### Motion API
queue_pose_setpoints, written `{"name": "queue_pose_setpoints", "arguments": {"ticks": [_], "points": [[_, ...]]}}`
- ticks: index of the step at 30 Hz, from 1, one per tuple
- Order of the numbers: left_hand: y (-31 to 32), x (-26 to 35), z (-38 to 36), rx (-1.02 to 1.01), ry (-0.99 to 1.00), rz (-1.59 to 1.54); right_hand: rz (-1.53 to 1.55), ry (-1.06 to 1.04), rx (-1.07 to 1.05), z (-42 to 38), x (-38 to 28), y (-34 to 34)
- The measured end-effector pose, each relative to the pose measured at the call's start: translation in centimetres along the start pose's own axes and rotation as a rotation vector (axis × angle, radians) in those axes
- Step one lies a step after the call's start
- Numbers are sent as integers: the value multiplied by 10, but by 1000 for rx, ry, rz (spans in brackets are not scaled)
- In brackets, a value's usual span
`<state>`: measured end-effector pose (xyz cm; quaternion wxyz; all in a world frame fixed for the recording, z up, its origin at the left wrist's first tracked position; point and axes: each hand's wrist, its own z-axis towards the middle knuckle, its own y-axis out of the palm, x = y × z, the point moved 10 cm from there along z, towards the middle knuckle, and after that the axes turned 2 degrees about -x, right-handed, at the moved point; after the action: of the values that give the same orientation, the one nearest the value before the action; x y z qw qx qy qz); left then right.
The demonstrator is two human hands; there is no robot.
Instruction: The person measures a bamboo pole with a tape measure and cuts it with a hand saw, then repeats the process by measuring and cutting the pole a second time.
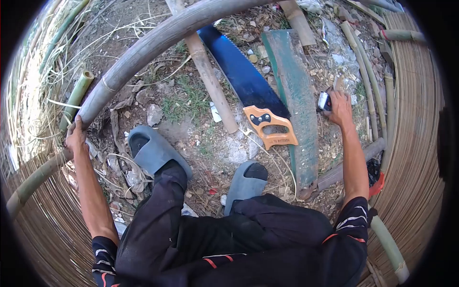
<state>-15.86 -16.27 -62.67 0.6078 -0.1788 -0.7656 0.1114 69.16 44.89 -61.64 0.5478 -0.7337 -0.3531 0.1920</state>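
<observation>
My left hand [76, 137] is closed round a thick grey-brown bamboo pole [143, 52], which looks curved across the top of the view. Out to the right, my right hand [338, 107] reaches down near the ground, its fingers on a small dark object with a pale, shiny face [324, 101]; its kind I cannot tell. Between the hands lies a handsaw [244, 71] with a dark blue blade and a wooden handle, its blade's edge against a worn green-painted plank [297, 95]. A thinner bamboo piece [210, 79] rests left of the blade.
A short cut bamboo piece [76, 98] and pale fibre strips [38, 81] lie at the left. Bundled thin reeds [406, 105] stand along the right side, with narrow bamboo poles [366, 76] beside them. Two grey slides [155, 150] on my feet rest on rubble-strewn soil.
</observation>
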Motion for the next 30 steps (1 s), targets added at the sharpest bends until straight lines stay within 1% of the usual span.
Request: {"name": "queue_pose_setpoints", "arguments": {"ticks": [1, 2, 3, 4, 5, 6, 7, 8, 9, 10, 11, 12, 14, 15, 16, 17, 18, 20, 21, 22, 23, 24, 25, 26, 27, 28, 30], "points": [[4, 12, -16, 27, 28, 114, 98, 125, -129, 1, 6, 3], [7, 25, -29, 19, 58, 241, 122, 208, -156, -2, 13, 10], [16, 82, -89, 284, 200, 515, 133, 251, -153, -4, 18, 14], [33, 127, -132, 384, 326, 637, 241, 308, -85, -6, 16, 0], [58, 158, -173, 422, 481, 659, 135, 358, 0, -11, 30, 7], [90, 160, -194, 212, 517, 373, 197, 424, -8, -12, 21, -15], [137, 175, -233, -73, 527, 344, 157, 452, 89, -18, 8, -43], [184, 178, -268, -389, 548, 318, 156, 432, 267, -26, -12, -76], [230, 170, -306, -718, 489, 306, 183, 383, 331, -26, -35, -102], [266, 169, -345, -956, 486, 272, 196, 369, 333, -23, -64, -120], [295, 160, -377, -1131, 377, 181, 238, 249, 379, -18, -105, -145], [319, 145, -406, -1287, 262, 156, 276, 131, 424, -15, -144, -165], [348, 129, -445, -1404, 111, 115, 385, -96, 428, -4, -213, -186], [352, 130, -451, -1398, 117, 114, 424, -182, 446, 0, -246, -201], [355, 128, -461, -1436, 22, 73, 463, -264, 461, 1, -274, -215], [358, 126, -468, -1477, -70, 36, 470, -270, 446, 4, -290, -217], [357, 125, -470, -1482, -64, 41, 477, -273, 430, 5, -303, -217], [348, 117, -462, -1409, -138, -72, 490, -276, 449, 3, -315, -223], [342, 113, -463, -1414, -253, -186, 526, -309, 425, 2, -319, -223], [340, 109, -461, -1414, -253, -185, 562, -343, 400, 2, -323, -222], [337, 108, -463, -1443, -279, -286, 594, -391, 400, 2, -324, -220], [335, 106, -464, -1468, -307, -388, 597, -392, 395, 3, -321, -223], [333, 103, -468, -1514, -323, -392, 756, -435, 259, 9, -319, -224], [331, 100, -469, -1511, -324, -395, 909, -474, 117, 13, -319, -219], [328, 106, -472, -1536, -280, -448, 1294, -389, -192, 19, -310, -186], [325, 115, -474, -1563, -233, -500, 1292, -388, -192, 20, -309, -178], [325, 120, -470, -1559, -254, -541, 1762, -253, -353, 26, -312, -151]]}}
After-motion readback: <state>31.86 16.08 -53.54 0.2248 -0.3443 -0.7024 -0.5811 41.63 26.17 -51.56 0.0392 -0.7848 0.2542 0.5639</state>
